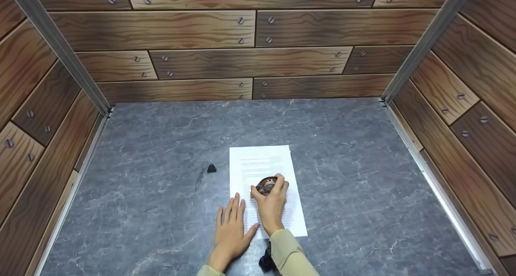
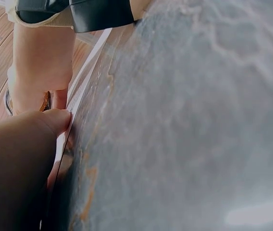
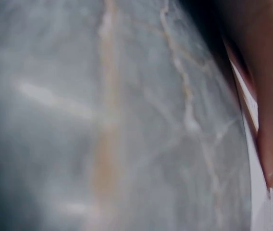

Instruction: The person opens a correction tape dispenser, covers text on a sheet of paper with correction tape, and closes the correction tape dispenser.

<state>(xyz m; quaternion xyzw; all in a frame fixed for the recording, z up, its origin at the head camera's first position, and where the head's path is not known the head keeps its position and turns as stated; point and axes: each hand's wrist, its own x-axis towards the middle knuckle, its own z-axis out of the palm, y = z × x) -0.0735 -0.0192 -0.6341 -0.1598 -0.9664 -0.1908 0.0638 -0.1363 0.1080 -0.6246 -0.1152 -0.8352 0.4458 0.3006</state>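
Observation:
A white printed sheet lies on the grey marbled table. Over its middle, my right hand grips a round, brown, glassy object between thumb and fingers. My left hand lies flat with fingers spread at the sheet's lower left edge, its thumb touching the paper. From the left wrist camera, the left hand is close at the paper's edge, with the right hand behind it. Only the fingers of the right hand show in the right wrist view, beside the paper's edge.
A small black cone-shaped object stands on the table left of the sheet. Something black lies below the sheet, beside the right sleeve. Wood-patterned walls with metal corner posts enclose the back and sides.

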